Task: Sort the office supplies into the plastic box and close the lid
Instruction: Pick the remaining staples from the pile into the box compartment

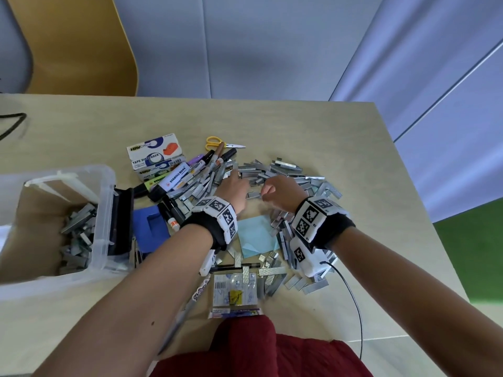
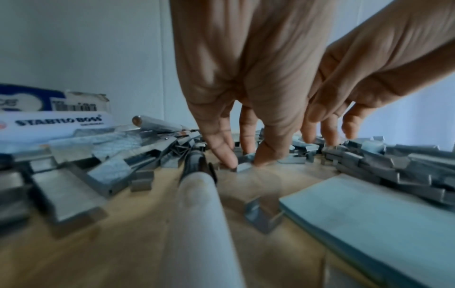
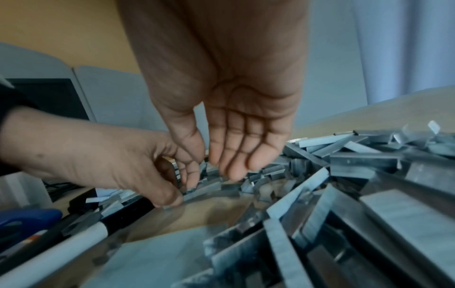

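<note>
A clear plastic box (image 1: 106,202) stands at the left with several staple strips (image 1: 79,232) inside. A big heap of loose staple strips (image 1: 285,172) covers the table's middle. My left hand (image 1: 236,183) reaches into the heap; its thumb and fingers (image 2: 226,155) pinch a small staple piece (image 2: 243,166), and the right wrist view shows this left hand (image 3: 177,185) curled round strips. My right hand (image 1: 268,193) hovers beside it, with its near-straight fingers (image 3: 234,155) touching the staples (image 3: 273,171). It holds nothing.
Tape dispenser boxes (image 1: 155,151), highlighters and markers (image 1: 174,179) and yellow scissors (image 1: 217,141) lie behind the heap. A blue sticky-note pad (image 1: 257,236), a blue object (image 1: 151,227), a black object (image 1: 122,221), a white pen (image 2: 197,224) and a plastic packet (image 1: 235,292) lie nearer me.
</note>
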Demonstrator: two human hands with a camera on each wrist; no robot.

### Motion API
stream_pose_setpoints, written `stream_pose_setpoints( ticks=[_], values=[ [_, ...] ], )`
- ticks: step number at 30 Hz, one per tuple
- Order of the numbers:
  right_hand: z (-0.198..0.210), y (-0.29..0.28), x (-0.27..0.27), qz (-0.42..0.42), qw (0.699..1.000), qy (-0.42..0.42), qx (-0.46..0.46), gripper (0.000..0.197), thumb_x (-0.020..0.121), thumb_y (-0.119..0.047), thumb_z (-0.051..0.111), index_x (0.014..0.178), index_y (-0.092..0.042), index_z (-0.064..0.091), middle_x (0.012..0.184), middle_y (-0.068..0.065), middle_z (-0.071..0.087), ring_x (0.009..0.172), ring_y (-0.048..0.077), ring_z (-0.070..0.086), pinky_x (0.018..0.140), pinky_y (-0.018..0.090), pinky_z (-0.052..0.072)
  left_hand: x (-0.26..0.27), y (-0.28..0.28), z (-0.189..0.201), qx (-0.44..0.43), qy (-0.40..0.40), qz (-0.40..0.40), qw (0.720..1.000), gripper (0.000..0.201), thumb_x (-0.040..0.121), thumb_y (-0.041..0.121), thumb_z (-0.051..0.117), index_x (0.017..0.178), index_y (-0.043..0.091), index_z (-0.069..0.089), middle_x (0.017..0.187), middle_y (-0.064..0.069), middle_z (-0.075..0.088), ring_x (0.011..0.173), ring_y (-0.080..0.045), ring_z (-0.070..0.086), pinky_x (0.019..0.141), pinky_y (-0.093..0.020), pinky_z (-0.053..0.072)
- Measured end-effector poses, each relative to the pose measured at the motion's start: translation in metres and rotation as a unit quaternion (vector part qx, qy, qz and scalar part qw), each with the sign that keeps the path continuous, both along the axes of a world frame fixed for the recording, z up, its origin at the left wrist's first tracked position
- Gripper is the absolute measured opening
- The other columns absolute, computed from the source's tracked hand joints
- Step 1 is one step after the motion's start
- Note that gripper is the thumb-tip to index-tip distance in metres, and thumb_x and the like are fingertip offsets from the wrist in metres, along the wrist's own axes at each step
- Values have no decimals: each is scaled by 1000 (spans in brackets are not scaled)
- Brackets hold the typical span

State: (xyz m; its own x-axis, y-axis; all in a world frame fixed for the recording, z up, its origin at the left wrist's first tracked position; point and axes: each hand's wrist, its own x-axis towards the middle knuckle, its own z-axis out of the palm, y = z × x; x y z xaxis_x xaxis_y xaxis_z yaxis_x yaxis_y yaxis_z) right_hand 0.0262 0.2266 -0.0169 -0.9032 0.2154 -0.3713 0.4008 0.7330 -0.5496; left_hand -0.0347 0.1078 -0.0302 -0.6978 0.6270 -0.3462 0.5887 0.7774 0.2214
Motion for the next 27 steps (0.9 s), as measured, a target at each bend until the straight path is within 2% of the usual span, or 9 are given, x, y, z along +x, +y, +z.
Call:
stream_pose_setpoints(
  ticks=[6,13,16,18,19,21,23,25,27],
  values=[
    [-8,-11,-6,22,1000,21,7,41,81,-3,61,121,-8,58,122,9,59,112,22,54,100,32,41,2,-12,-3,110,-61,34,991,26,81,2,60,106,-1,55,119,-16,47,107,-29,52,87,-31,41],
    [-3,-19,-8,27,999,41,24,23,85,-10,57,104,-5,69,107,13,68,101,24,60,91,30,43,2,-21,-10,208,-63,37,975,19,81,2,61,100,-1,58,108,-13,56,101,-24,52,76,-21,33],
    [2,-17,-6,22,997,64,38,20,86,-11,56,98,-4,70,98,13,69,94,23,62,86,27,44,5,-25,-12,322,-122,145,927,15,83,3,62,98,3,60,98,-4,59,87,-14,56,77,-20,41],
    [7,-16,-5,0,995,97,29,18,85,-11,56,91,-4,71,91,13,70,87,23,63,80,26,45,9,-26,-8,402,-239,301,831,11,89,8,56,99,6,59,87,2,57,76,-10,54,76,-25,46],
    [10,-18,-4,-11,992,120,25,17,84,-11,57,89,-4,72,90,13,70,84,22,62,78,26,45,12,-26,-4,444,-320,382,745,10,93,11,50,98,5,58,83,0,56,74,-12,53,75,-27,46],
    [14,-24,-2,-19,986,161,29,16,84,-13,60,91,-4,71,94,11,67,88,22,59,83,29,45,17,-26,4,508,-483,490,518,24,98,20,40,91,3,55,83,-9,57,78,-17,54,84,-32,46],
    [15,-32,1,-4,984,168,56,18,85,-19,62,96,-8,71,104,8,59,99,22,52,92,31,41,21,-26,7,540,-559,519,357,41,101,32,31,93,-2,54,90,-17,58,85,-25,57,99,-40,41],
    [14,-41,4,20,986,144,81,21,84,-26,63,99,-12,71,111,5,53,108,21,43,98,34,34,26,-25,6,564,-591,504,280,54,102,39,24,95,-5,54,88,-21,61,81,-28,61,106,-43,37],
    [15,-44,4,18,986,148,73,22,84,-29,64,97,-13,71,112,5,52,109,20,41,98,34,33,28,-26,4,573,-601,499,247,60,102,40,19,89,-6,55,70,-19,65,65,-26,65,96,-39,42]
  ],
)
